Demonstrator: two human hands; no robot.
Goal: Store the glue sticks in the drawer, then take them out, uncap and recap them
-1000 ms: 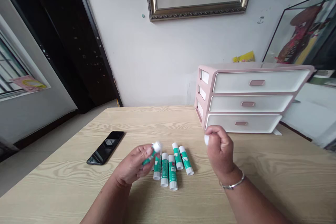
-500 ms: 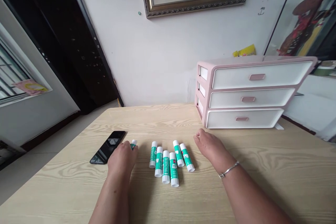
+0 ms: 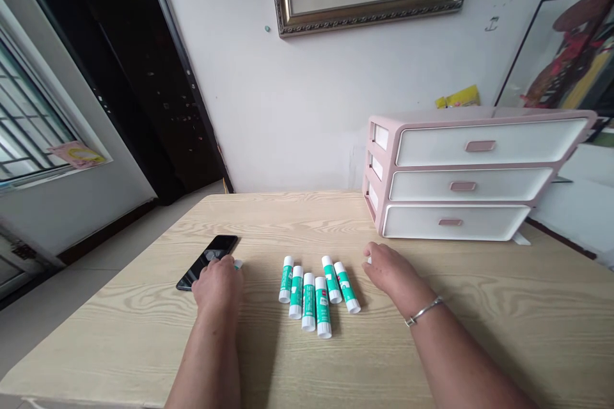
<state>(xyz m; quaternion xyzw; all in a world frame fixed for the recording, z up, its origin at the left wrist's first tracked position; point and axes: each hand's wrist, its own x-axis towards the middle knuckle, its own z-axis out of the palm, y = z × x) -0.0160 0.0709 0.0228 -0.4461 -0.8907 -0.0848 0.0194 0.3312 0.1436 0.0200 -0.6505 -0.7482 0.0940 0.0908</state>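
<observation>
Several green-and-white glue sticks (image 3: 309,303) lie side by side in the middle of the wooden table (image 3: 268,223). To their left, my left hand (image 3: 217,282) is closed over another glue stick (image 3: 238,264), of which only one end shows. That hand overlaps the near edge of a black phone (image 3: 207,262). My right hand (image 3: 385,266), with a silver bracelet at the wrist, rests right of the row with its fingers curled. A small white bit shows at its fingertips, mostly hidden by the hand.
A pink and white three-drawer unit (image 3: 463,186) stands at the back right of the table, with a yellow packet (image 3: 459,97) behind its top. A framed picture (image 3: 374,13) hangs on the wall. The doorway and a barred window are at the left.
The view has shifted slightly left. My left hand has moved onto the phone's near edge with the glue stick. At my right hand's fingertips, a white bit now shows.
</observation>
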